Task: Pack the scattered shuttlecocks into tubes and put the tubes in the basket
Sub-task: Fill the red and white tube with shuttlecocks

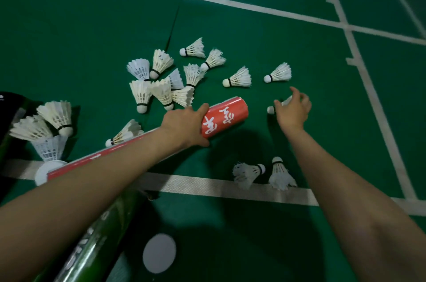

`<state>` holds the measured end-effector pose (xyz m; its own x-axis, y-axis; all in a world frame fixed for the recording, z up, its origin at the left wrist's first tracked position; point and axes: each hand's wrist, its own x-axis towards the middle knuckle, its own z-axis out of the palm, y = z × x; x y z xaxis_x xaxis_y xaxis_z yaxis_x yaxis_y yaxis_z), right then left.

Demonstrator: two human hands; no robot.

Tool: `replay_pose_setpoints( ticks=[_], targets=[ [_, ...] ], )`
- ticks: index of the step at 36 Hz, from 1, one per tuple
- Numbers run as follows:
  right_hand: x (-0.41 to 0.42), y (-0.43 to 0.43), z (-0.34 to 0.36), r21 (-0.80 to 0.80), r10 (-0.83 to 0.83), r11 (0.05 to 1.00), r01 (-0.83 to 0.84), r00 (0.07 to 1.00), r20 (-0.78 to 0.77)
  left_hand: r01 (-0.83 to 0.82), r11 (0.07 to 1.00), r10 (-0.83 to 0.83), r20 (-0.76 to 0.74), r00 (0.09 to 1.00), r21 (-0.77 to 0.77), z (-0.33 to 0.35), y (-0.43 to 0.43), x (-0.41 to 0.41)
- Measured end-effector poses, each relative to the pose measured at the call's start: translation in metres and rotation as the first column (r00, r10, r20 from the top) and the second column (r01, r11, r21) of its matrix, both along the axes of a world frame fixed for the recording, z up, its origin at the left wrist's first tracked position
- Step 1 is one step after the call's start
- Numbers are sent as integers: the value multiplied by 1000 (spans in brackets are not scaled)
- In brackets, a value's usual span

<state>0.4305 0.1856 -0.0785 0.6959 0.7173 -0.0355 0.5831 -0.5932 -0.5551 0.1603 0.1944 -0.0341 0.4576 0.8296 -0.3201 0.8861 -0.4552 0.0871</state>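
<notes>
My left hand [185, 125] grips a long red tube [224, 115] with white lettering, held low over the green court floor with its far end pointing right. My right hand [292, 109] reaches down over a white shuttlecock [272, 109], fingers curled round it, and hides most of it. A heap of several white feather shuttlecocks [161, 81] lies beyond the tube. Two more shuttlecocks [238, 77] lie to the right of the heap. Another pair [280, 173] rests on the near white line. No basket is in view.
A green tube [92, 245] lies under my left forearm, with a white round cap [159, 253] beside it. Another white cap [45, 171] and three shuttlecocks [49, 125] sit at the left. White court lines [230, 186] cross the floor.
</notes>
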Motion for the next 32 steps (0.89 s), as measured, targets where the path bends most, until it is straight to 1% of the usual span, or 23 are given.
replay_pose_setpoints(
  ticks=[2, 3, 5, 7, 10, 14, 17, 20, 23, 27, 29, 32],
  targets=[
    [13, 1, -6, -122, -23, 992, 24, 1000, 10, -4, 1000, 4, -20, 1000, -5, -6, 4, 5],
    [18, 1, -9, -157, -28, 987, 27, 1000, -7, -5, 1000, 5, -26, 1000, -7, -8, 5, 7],
    [24, 0, -16, -186, -24, 982, 18, 999, -28, -16, 1000, 16, -28, 999, -19, -12, 6, 9],
    [27, -1, -22, -164, -4, 986, 1, 1000, -16, -27, 999, 26, -31, 999, -26, -14, 6, 9],
    [25, -3, -27, -52, -7, 999, 6, 1000, -27, -36, 999, 35, -20, 999, -37, -11, 5, 8],
    [12, -6, -24, 84, -24, 996, 36, 989, -145, -55, 996, 58, 39, 998, -66, -3, -1, 3],
    [-8, -9, -8, 249, -9, 965, 78, 963, -269, -74, 994, 81, 83, 993, -78, 6, -11, -5],
    [-34, -19, 12, 396, 83, 915, 80, 922, -378, -93, 992, 103, 116, 988, -86, 13, -23, -20],
    [-59, -34, 34, 462, 205, 886, 20, 878, -432, -109, 991, 119, 139, 983, -81, 19, -34, -38],
    [-87, -48, 56, 421, 321, 902, -97, 803, -503, -99, 994, 106, 156, 982, -54, 28, -48, -56],
    [-100, -52, 62, 404, 382, 897, -181, 778, -499, -84, 996, 89, 165, 982, -43, 32, -56, -63],
    [-119, -57, 68, 392, 487, 861, -323, 743, -459, -70, 997, 73, 177, 981, -23, 35, -64, -72]
  ],
)
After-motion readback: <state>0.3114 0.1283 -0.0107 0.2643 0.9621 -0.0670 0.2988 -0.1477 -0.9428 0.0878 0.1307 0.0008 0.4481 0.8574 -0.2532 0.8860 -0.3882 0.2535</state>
